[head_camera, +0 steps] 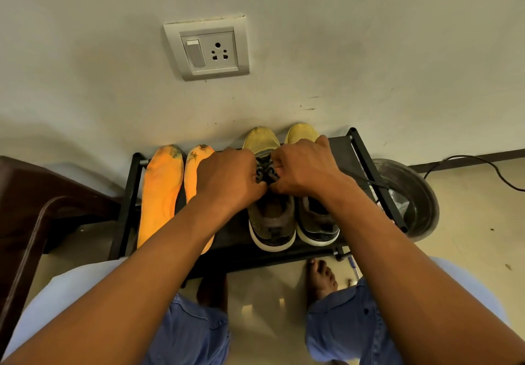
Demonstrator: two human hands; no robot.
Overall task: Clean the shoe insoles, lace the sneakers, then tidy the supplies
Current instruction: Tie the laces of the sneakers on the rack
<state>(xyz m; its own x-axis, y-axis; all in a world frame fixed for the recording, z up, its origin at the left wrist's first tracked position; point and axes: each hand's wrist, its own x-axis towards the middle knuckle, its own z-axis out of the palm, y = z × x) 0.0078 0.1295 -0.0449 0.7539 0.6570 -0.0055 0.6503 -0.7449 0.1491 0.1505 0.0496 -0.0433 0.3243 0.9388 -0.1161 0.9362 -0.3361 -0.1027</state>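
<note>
Two olive-yellow sneakers stand side by side on a low black rack (366, 160), toes to the wall. Over the left sneaker (271, 222) my left hand (230, 180) and my right hand (306, 168) meet, each pinching the dark lace (264, 170) at the eyelets. One end of the lace trails off to the right across the rack. The right sneaker (316, 222) is partly under my right wrist. Two orange insoles (160, 191) with dirty toe ends lie on the rack's left half; my left forearm covers much of the second one.
A steel basin (420, 194) sits on the floor right of the rack, with a black cable behind it. A dark brown plastic chair (25, 208) stands at the left. A wall socket (207, 49) is above. My bare feet are under the rack's front edge.
</note>
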